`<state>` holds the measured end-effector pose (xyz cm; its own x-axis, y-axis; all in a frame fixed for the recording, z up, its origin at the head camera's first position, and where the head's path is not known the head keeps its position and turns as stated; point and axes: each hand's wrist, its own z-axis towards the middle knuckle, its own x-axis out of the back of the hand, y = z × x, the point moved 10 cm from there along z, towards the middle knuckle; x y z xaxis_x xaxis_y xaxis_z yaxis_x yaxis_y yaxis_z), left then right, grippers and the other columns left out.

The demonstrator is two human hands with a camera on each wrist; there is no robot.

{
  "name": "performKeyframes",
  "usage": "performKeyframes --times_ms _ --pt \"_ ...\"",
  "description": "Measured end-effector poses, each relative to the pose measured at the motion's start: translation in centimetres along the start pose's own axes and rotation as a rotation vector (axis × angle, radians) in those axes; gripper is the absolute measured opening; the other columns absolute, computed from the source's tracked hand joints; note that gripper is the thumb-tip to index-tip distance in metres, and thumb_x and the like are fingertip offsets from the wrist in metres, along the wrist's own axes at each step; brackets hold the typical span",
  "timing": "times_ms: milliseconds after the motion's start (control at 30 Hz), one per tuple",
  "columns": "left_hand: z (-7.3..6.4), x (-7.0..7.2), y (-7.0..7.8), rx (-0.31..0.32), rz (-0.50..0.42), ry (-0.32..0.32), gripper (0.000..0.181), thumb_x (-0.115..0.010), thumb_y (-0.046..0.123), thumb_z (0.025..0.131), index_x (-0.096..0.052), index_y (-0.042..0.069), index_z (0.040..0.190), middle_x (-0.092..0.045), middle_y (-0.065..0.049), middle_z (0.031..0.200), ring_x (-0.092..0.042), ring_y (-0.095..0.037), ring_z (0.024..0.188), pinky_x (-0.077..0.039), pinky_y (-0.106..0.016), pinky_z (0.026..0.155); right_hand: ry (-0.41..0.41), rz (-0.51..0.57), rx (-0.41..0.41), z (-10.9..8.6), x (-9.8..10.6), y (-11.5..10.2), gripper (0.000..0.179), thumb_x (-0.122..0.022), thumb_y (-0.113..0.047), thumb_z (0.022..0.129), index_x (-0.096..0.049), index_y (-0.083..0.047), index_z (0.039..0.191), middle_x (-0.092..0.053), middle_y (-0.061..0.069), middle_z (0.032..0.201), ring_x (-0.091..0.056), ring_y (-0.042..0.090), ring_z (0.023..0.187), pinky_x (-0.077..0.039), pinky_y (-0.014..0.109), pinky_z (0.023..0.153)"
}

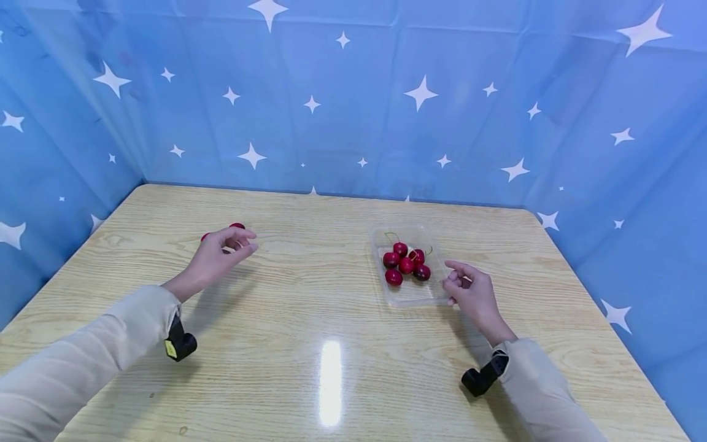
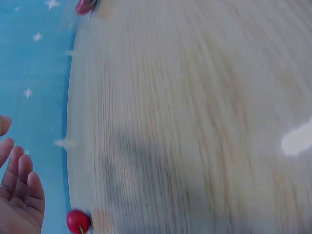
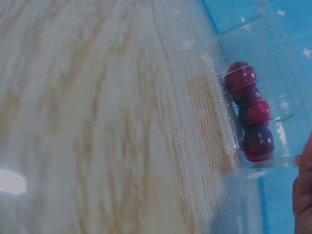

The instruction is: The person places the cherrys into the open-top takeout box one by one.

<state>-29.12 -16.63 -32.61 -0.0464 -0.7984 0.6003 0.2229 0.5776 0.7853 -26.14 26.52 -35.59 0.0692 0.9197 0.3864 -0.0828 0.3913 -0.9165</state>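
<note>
My left hand (image 1: 218, 255) hovers above the table at the left with loosely bent fingers, nothing visible between them. Just past it lie two red cherries, one (image 1: 237, 225) beyond the fingers and another (image 1: 205, 236) mostly hidden behind the hand. The left wrist view has a cherry (image 2: 78, 222) at the bottom and a red cherry (image 2: 85, 6) at the top edge. My right hand (image 1: 473, 294) pinches the right rim of a clear plastic container (image 1: 411, 302). Several dark red cherries (image 1: 406, 265) sit inside it, some with green stems.
The wooden table (image 1: 298, 294) spreads out in front of me, with a bright light reflection near its front. A blue curtain (image 1: 353, 123) with white stars hangs behind and along the sides. Each wrist wears a small black camera (image 1: 181, 344).
</note>
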Motion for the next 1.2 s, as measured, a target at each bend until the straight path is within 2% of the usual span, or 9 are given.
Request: performKeyframes --times_ms 167,300,467,567,733,800,933,1067,1200 --pt "-0.4 1.8 -1.5 0.022 0.027 0.053 0.037 -0.056 0.031 0.087 -0.057 0.004 0.112 -0.055 -0.01 0.096 -0.049 -0.018 0.081 -0.042 -0.023 0.061 -0.001 -0.008 -0.003 0.0 0.0 0.0 0.039 -0.053 0.006 0.08 -0.048 0.011 0.119 -0.047 0.008 0.078 -0.048 0.005 0.056 -0.046 0.023 0.045" --pt "-0.7 3.5 -3.0 0.043 0.026 0.12 0.041 -0.056 0.032 0.087 -0.055 0.002 0.114 -0.055 -0.009 0.095 -0.048 -0.017 0.082 -0.041 -0.021 0.062 -0.001 -0.002 -0.007 0.0 -0.1 0.0 0.039 -0.053 0.006 0.08 -0.048 0.011 0.119 -0.047 0.007 0.078 -0.048 0.003 0.056 -0.046 0.022 0.045" --pt "-1.3 5.7 -5.1 0.079 0.046 0.21 0.047 -0.056 0.038 0.085 -0.055 0.001 0.113 -0.055 -0.003 0.09 -0.048 -0.011 0.081 -0.042 -0.025 0.059 -0.002 -0.004 -0.001 0.0 -0.1 0.0 0.039 -0.053 0.007 0.08 -0.047 0.011 0.119 -0.047 0.007 0.077 -0.048 0.003 0.056 -0.046 0.022 0.045" --pt "-1.7 6.7 -6.4 0.133 0.054 0.244 0.05 -0.056 0.042 0.084 -0.055 0.002 0.114 -0.054 -0.001 0.091 -0.046 -0.009 0.082 -0.042 -0.027 0.057 0.0 -0.009 0.005 -0.1 0.0 -0.2 0.039 -0.052 0.007 0.08 -0.048 0.012 0.118 -0.047 0.007 0.076 -0.048 0.003 0.055 -0.046 0.022 0.045" --pt "-2.0 6.8 -8.0 0.229 0.04 0.19 0.051 -0.055 0.04 0.085 -0.049 0.002 0.12 -0.05 -0.01 0.102 -0.043 -0.017 0.09 -0.042 -0.02 0.058 0.005 -0.016 0.007 -0.1 0.0 -0.2 0.039 -0.052 0.008 0.079 -0.048 0.012 0.118 -0.047 0.005 0.076 -0.048 0.003 0.055 -0.046 0.022 0.045" --pt "-2.1 6.5 -8.4 0.246 0.039 0.145 0.054 -0.053 0.04 0.086 -0.046 0.0 0.122 -0.046 -0.015 0.107 -0.042 -0.022 0.093 -0.041 -0.017 0.06 0.004 -0.014 0.006 -0.1 0.0 -0.1 0.039 -0.052 0.008 0.079 -0.048 0.012 0.118 -0.047 0.006 0.076 -0.048 0.002 0.055 -0.046 0.022 0.045" --pt "-2.1 5.9 -9.0 0.277 0.035 0.1 0.059 -0.053 0.042 0.085 -0.044 0.0 0.125 -0.043 -0.017 0.111 -0.042 -0.026 0.096 -0.041 -0.019 0.063 0.008 -0.011 0.007 0.0 0.1 -0.1 0.039 -0.052 0.008 0.079 -0.048 0.012 0.117 -0.047 0.007 0.077 -0.048 0.003 0.055 -0.046 0.022 0.045" --pt "-2.2 5.4 -9.6 0.293 0.033 0.081 0.06 -0.055 0.04 0.085 -0.042 -0.001 0.127 -0.043 -0.018 0.112 -0.042 -0.027 0.096 -0.039 -0.024 0.066 0.007 -0.011 0.005 0.0 0.0 0.0 0.039 -0.052 0.008 0.079 -0.048 0.012 0.118 -0.047 0.008 0.077 -0.048 0.004 0.055 -0.046 0.023 0.045" --pt "-2.3 5.1 -10.1 0.31 0.026 0.089 0.058 -0.056 0.036 0.086 -0.042 -0.002 0.127 -0.044 -0.018 0.112 -0.043 -0.025 0.095 -0.038 -0.021 0.066 0.005 -0.012 0.003 0.0 0.0 0.0 0.039 -0.052 0.008 0.079 -0.048 0.012 0.118 -0.047 0.008 0.078 -0.049 0.004 0.056 -0.046 0.023 0.045"
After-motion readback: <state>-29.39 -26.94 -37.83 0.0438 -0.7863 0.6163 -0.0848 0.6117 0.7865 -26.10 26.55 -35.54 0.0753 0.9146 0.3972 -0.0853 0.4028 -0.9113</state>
